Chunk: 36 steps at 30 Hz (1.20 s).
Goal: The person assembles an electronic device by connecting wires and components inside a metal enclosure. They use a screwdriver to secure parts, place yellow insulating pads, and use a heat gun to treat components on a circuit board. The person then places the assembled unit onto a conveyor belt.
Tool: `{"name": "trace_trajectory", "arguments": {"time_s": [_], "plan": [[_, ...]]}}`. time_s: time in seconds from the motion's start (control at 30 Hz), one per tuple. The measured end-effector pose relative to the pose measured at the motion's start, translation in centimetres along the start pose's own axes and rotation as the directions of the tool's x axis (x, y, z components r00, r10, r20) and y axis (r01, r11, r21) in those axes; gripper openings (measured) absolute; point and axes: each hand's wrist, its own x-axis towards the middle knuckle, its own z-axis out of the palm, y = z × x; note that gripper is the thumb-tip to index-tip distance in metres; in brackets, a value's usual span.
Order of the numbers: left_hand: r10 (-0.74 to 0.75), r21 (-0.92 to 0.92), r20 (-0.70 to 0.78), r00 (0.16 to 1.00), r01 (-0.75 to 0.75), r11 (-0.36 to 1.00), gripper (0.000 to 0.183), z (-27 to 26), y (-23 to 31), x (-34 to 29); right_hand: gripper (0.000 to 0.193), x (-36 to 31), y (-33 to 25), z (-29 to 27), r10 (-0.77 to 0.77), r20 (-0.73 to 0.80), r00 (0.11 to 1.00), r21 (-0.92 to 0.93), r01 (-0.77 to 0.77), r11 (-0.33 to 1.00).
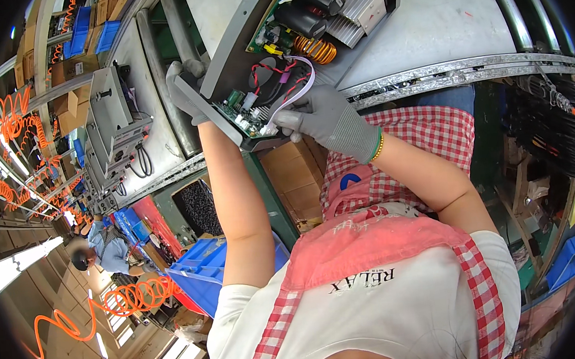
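A grey metal case [231, 46] lies open on the work surface at the top, tilted. Inside are black capacitors [300, 20], a finned silver heatsink [359, 13] and a copper coil [316, 49]. My left hand [188, 86], in a grey glove, is closed around the outer side of the case's end panel [192, 96]; some of its fingers are hidden behind it. A small green circuit board [239, 113] sits against this panel. My gloved right hand [330, 120] pinches a white ribbon cable [304, 88] near its lower end, beside the board. Its plug is mostly covered by fingers.
Metal rollers [509, 7] flank the work surface, with a metal rail [453, 69] along its near edge. More grey cases [107, 122] stand on the line at left. A blue crate [204, 269] is near my left elbow. A co-worker [102, 249] stands farther off at left.
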Motion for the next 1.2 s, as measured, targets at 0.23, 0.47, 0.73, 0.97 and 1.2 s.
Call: {"name": "trace_trajectory", "arguments": {"time_s": [0.23,0.47,0.73,0.97,1.2], "plan": [[0.051,0.036,0.007,0.999,-0.051,0.998,0.040,0.0,-0.2,-0.1,0.021,-0.2,1.4,0.3,-0.089,0.006,0.996,0.101,0.088,0.991],[0.056,0.081,-0.094,0.994,-0.048,0.996,0.042,0.6,0.1,-0.4,0.026,-0.8,1.5,0.8,-0.108,-0.055,0.993,0.099,0.113,0.989],[0.113,0.106,-0.121,0.986,-0.100,0.989,0.040,-0.8,-0.2,0.5,0.026,-0.8,1.6,0.9,-0.038,-0.046,0.998,0.106,0.042,0.993],[0.116,0.081,-0.133,0.984,-0.106,0.991,0.036,0.0,-0.3,0.2,0.030,-0.9,1.0,0.9,-0.056,-0.056,0.997,-0.079,0.051,0.996],[0.234,0.163,-0.087,0.968,-0.217,0.962,0.033,-2.4,-1.0,1.8,0.032,-0.9,1.5,1.4,0.037,-0.092,0.995,-0.147,-0.051,0.988]]}}
